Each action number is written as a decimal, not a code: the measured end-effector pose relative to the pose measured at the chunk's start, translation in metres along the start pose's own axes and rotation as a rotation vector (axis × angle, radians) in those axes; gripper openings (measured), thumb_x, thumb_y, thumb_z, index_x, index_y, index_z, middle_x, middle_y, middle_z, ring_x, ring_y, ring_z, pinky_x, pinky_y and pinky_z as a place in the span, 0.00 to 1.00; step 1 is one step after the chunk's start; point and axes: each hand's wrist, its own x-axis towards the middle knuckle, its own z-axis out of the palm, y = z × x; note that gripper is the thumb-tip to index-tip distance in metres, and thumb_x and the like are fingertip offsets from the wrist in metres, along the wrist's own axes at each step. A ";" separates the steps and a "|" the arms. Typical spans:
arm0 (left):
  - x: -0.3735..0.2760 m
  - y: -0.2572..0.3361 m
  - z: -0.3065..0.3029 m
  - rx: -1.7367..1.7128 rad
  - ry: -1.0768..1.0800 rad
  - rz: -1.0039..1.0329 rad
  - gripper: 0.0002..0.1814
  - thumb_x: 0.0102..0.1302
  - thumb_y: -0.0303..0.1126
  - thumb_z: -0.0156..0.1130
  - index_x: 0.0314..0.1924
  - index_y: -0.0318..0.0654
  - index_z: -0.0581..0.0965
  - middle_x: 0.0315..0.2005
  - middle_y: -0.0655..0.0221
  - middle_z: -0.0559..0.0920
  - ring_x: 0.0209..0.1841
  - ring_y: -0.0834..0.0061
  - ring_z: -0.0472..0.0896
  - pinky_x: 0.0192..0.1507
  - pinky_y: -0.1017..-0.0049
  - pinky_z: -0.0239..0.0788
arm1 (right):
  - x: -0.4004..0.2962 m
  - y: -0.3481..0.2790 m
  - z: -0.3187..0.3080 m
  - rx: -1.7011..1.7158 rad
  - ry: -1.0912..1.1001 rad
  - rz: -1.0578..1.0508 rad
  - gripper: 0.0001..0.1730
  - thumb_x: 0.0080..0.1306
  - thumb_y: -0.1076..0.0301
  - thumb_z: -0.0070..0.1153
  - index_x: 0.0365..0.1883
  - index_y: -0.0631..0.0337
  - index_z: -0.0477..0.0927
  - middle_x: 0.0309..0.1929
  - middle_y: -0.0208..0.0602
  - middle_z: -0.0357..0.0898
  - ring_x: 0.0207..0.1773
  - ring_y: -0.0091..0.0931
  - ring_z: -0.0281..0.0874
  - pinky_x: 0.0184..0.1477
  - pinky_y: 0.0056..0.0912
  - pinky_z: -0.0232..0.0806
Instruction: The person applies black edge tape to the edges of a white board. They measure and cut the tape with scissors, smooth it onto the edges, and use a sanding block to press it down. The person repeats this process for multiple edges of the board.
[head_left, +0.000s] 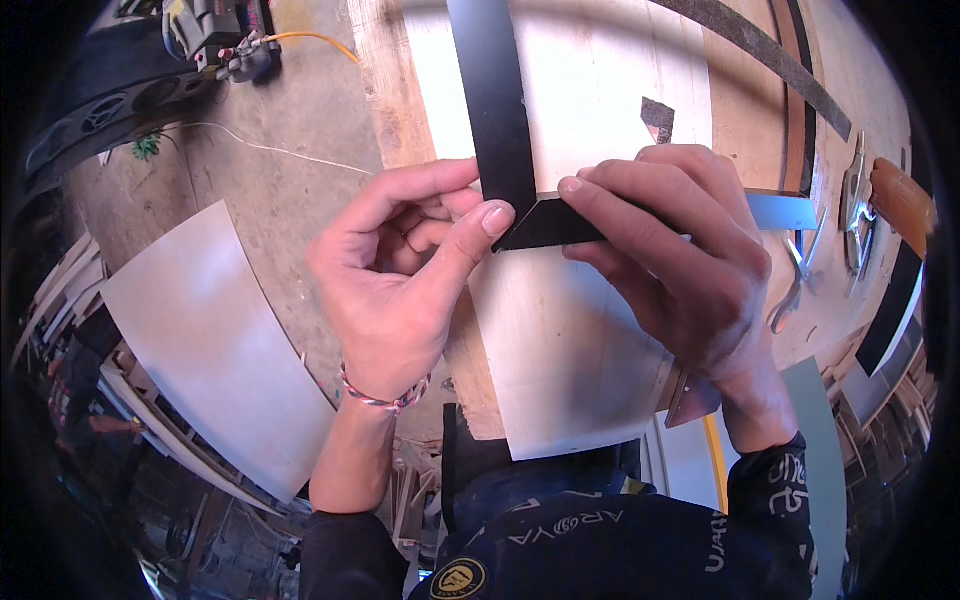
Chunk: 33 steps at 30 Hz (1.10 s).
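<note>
Two flat black strips meet at a slanted, mitre-like corner in front of me. My left hand (397, 281) pinches the end of the long strip (496, 97) between thumb and fingers, with the thumb tip beside the joint. This strip runs away toward the top of the view. From the right, my right hand (675, 247) grips the other black strip (551, 231), fingertips on its upper and lower edges. Its middle is hidden behind the hand; a shiny bluish length (780, 211) emerges beyond, apparently the same strip. Beneath both hands lies a pale sheet (562, 360).
The sheet rests on a wooden worktable (397, 112). Scissors (799, 277), a clear-bodied tool (856, 214) and a long dark strip (765, 64) lie to the right. A pale panel (217, 345), an air compressor (232, 45) and another person (86, 382) are at left.
</note>
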 end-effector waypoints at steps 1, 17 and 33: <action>0.000 0.001 0.000 0.006 0.004 -0.003 0.17 0.58 0.18 0.69 0.48 0.28 0.79 0.33 0.68 0.83 0.34 0.82 0.80 0.38 0.83 0.72 | 0.001 0.000 0.001 0.011 0.000 -0.001 0.22 0.49 0.69 0.71 0.45 0.57 0.85 0.43 0.31 0.81 0.45 0.32 0.75 0.46 0.36 0.71; 0.003 0.001 0.000 -0.068 -0.032 0.004 0.15 0.57 0.16 0.69 0.46 0.26 0.80 0.33 0.64 0.84 0.33 0.84 0.81 0.38 0.87 0.74 | -0.004 0.001 0.002 0.026 0.051 0.001 0.22 0.48 0.67 0.70 0.44 0.56 0.85 0.42 0.29 0.81 0.44 0.31 0.75 0.46 0.36 0.67; 0.010 0.013 0.167 0.825 -0.315 0.817 0.28 0.45 0.28 0.76 0.50 0.36 0.80 0.41 0.62 0.78 0.44 0.63 0.76 0.46 0.69 0.69 | -0.114 0.071 -0.074 0.194 0.522 0.775 0.22 0.57 0.75 0.67 0.52 0.62 0.80 0.40 0.38 0.83 0.39 0.25 0.80 0.44 0.24 0.72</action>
